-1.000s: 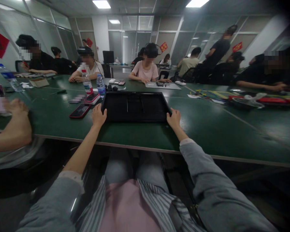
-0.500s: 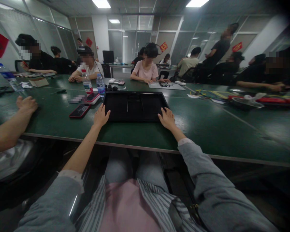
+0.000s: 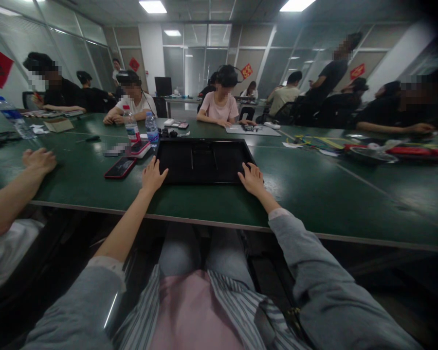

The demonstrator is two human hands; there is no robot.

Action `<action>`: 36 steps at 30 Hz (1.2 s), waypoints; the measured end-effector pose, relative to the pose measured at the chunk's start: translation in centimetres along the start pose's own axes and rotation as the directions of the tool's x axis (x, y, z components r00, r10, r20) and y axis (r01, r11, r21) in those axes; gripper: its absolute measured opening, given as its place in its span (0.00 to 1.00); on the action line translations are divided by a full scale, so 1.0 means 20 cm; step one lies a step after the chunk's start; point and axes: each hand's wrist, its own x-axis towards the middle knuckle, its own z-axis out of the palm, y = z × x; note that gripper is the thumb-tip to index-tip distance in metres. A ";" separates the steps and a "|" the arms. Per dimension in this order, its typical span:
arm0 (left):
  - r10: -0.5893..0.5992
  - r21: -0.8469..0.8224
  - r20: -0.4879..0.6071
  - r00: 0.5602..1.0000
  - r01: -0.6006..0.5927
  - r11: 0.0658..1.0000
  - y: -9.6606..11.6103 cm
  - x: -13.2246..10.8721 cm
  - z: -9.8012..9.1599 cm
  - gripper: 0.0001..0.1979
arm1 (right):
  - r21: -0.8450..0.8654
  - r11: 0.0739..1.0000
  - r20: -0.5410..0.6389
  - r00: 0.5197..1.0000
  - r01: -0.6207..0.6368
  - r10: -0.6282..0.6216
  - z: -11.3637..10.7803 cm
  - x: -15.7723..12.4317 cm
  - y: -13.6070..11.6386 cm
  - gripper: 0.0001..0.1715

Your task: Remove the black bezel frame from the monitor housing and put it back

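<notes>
In front of me on the green table lies a black rectangular panel, like a shallow tray, with a raised rim. Two thin shiny strips and a dark recessed shape mark its middle. My left hand rests at its left front corner, fingers spread and thumb out toward the rim. At the right front corner my right hand lies with fingers apart, overlapping the rim. Neither hand is wrapped round anything. How firmly the fingertips press on the panel cannot be told.
Left of the panel are a red-edged phone, a red-capped bottle and a blue-labelled bottle. A neighbour's hand rests further left. Wires and a clear bowl lie at the right. Several people sit across the table.
My hands and the black tray-like panel stay almost in place. The neighbour's forearm at the left has shifted slightly.
</notes>
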 end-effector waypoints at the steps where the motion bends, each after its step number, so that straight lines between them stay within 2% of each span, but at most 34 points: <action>1: 0.000 0.001 -0.002 1.000 0.000 1.000 0.00 0.00 0.00 0.33 | -0.001 1.000 0.004 1.000 -0.003 0.003 0.00 0.00 0.00 0.37; 16: -0.005 -0.003 -0.009 1.000 0.005 1.000 0.01 -0.01 0.00 0.31 | 0.037 0.999 0.000 1.000 -0.009 0.009 -0.02 -0.01 -0.02 0.35; 24: -0.001 -0.043 -0.052 0.999 -0.001 0.999 -0.01 0.00 0.01 0.33 | 0.048 0.998 0.011 0.999 -0.034 0.034 -0.01 0.00 -0.02 0.36; 29: -0.086 -0.095 -0.046 0.995 0.082 0.992 -0.02 0.01 0.01 0.35 | 0.056 0.998 0.000 0.999 -0.033 0.033 -0.02 0.00 -0.02 0.35; 36: -0.198 -0.179 0.001 0.980 0.195 0.964 -0.04 0.04 0.02 0.32 | 0.066 0.997 -0.007 0.999 -0.041 0.042 -0.02 0.00 -0.02 0.34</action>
